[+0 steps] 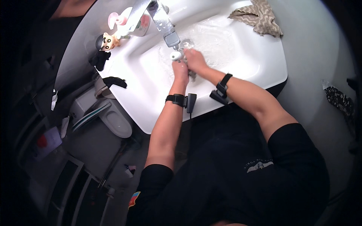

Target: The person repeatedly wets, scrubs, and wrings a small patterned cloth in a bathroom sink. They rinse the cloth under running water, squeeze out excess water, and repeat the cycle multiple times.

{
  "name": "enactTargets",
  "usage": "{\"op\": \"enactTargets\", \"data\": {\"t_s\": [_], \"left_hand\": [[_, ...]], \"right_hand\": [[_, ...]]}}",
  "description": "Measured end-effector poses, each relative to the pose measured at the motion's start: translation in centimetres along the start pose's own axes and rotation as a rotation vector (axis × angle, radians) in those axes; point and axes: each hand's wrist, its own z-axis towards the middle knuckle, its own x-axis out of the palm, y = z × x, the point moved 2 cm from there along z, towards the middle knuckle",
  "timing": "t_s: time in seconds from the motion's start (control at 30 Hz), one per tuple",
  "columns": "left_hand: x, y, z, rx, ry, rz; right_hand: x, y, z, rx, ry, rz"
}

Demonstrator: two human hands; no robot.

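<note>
Over the white washbasin (263, 66), my two hands meet under the outlet of the metal faucet (167, 31). A round white nozzle (176, 56) on the faucet hides part of my fingers. My left hand (180, 69) is closed around a wet greyish-brown cloth (192, 75). From the other side my right hand (196, 60) grips the same cloth, pressed close to the left. Only a small part of the cloth shows between and below the hands. Rippling water covers the bottom of the basin.
A patterned beige-grey cloth (258, 18) drapes over the basin's back right corner. On the left ledge stand a pump bottle (142, 25) and a cartoon figure (109, 42). Black fabric pieces (114, 82) lie at the left rim. A toilet (116, 120) is lower left.
</note>
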Motion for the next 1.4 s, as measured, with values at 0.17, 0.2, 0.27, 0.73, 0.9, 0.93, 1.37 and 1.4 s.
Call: {"op": "enactTargets", "data": {"t_s": [0.17,0.2,0.27,0.73,0.9,0.93,1.37,1.4], "left_hand": [[-2.5,0.4,1.8,0.064,0.03,0.446],[-3.2,0.3,2.0,0.115,-0.071,0.392],[-4.1,1.1,2.4,-0.079,-0.033,0.565],[0.4,2.0,0.8,-0.096,0.095,-0.099],[0.0,1.4,-0.3,-0.002,0.029,0.032],[0.3,1.6,-0.4,-0.09,0.058,0.102],[-4.7,-0.1,4.0,0.296,-0.01,1.042],[-4.7,0.8,4.5,0.349,-0.093,1.081]], "right_hand": [[-2.9,-0.9,4.3,-0.122,-0.15,-0.305],[-3.4,-1.2,4.6,-0.2,-0.199,-0.328],[-4.1,-1.0,4.9,-0.544,-0.368,-0.64],[-1.0,-1.7,0.8,0.1,0.09,0.011],[-0.3,-1.1,0.3,0.025,0.181,-0.026],[-0.3,-1.0,0.6,0.008,0.247,-0.103],[-3.7,-1.4,6.3,-0.556,-0.054,-0.54],[-3.2,-1.5,6.5,-0.59,0.026,-0.543]]}}
